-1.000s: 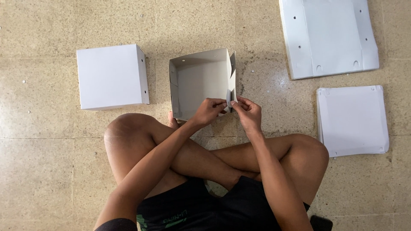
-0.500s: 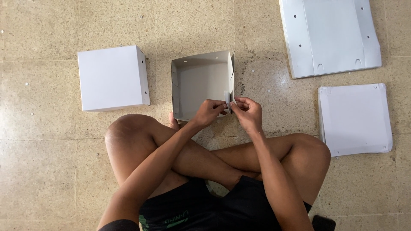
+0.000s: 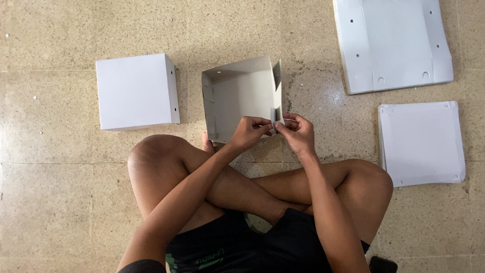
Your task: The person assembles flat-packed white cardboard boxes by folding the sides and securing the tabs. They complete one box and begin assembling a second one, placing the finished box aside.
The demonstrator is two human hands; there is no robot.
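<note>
Overhead view of my crossed legs on the speckled stone floor (image 3: 60,202); my forearms hide the near edge of the half-folded white card box (image 3: 242,98), which lies open just beyond my knees. My left hand (image 3: 248,132) and right hand (image 3: 298,132) meet at its near right corner; fingers (image 3: 262,121) pinched together on a thin upright flap (image 3: 277,91), apparently a tab, though the detail is small. A finished matt white box (image 3: 136,91) lies to the left; a flat punched blank (image 3: 394,43), cut off at the top, and a stack of sheets (image 3: 422,144) lie to the right.
</note>
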